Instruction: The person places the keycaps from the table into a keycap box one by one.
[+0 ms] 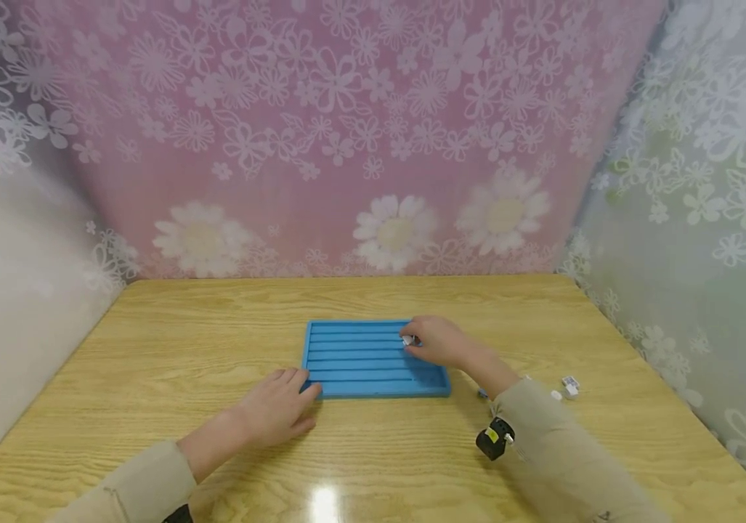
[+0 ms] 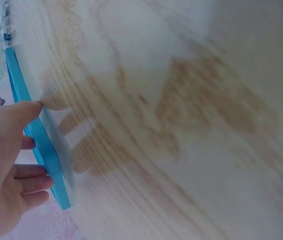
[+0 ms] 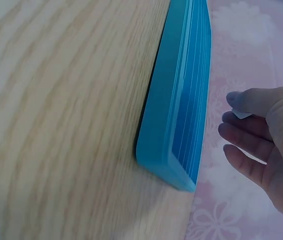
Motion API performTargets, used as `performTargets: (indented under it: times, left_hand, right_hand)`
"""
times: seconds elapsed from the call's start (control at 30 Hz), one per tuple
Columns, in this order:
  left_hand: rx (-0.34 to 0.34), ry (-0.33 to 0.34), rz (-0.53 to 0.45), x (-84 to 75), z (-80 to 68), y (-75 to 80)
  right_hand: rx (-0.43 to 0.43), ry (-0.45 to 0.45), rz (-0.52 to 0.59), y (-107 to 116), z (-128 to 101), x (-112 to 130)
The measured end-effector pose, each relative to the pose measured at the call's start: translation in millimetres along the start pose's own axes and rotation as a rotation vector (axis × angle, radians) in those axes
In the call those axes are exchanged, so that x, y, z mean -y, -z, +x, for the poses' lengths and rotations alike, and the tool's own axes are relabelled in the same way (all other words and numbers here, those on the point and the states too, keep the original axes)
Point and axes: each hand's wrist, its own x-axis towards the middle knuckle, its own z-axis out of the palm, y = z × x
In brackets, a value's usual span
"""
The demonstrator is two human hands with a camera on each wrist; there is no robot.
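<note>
The blue grooved tray (image 1: 373,359) lies near the table's (image 1: 150,341) middle with all visible grooves empty – the right hand (image 1: 434,341) pinches a small white piece (image 1: 407,340) over its right side, the left hand (image 1: 277,410) rests flat-fingered at its front-left corner, more pieces (image 1: 569,386) wait near the right edge.

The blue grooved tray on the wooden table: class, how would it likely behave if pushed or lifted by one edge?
The blue tray looks flat and low, so it probably slides rather than tips. Its straight edges suggest it is stiff. The table is glossy, so it may slip easily; the left hand touches its near corner.
</note>
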Motion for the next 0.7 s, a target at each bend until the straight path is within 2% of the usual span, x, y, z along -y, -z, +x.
performTargets:
  times: [0.17, 0.4, 0.7]
  left_hand:
    - [-0.013, 0.002, -0.001, 0.0, -0.6, -3.2]
    - [-0.026, 0.004, 0.002, -0.4, -0.5, -4.5]
    - [-0.024, 0.010, -0.012, -0.3, -0.9, -5.2]
  right_hand:
    - [0.009, -0.004, 0.023, -7, 9, 6]
    - [0.031, -0.058, 0.000, -6, 17, 16]
    - [0.009, -0.016, -0.002, -13, 26, 18]
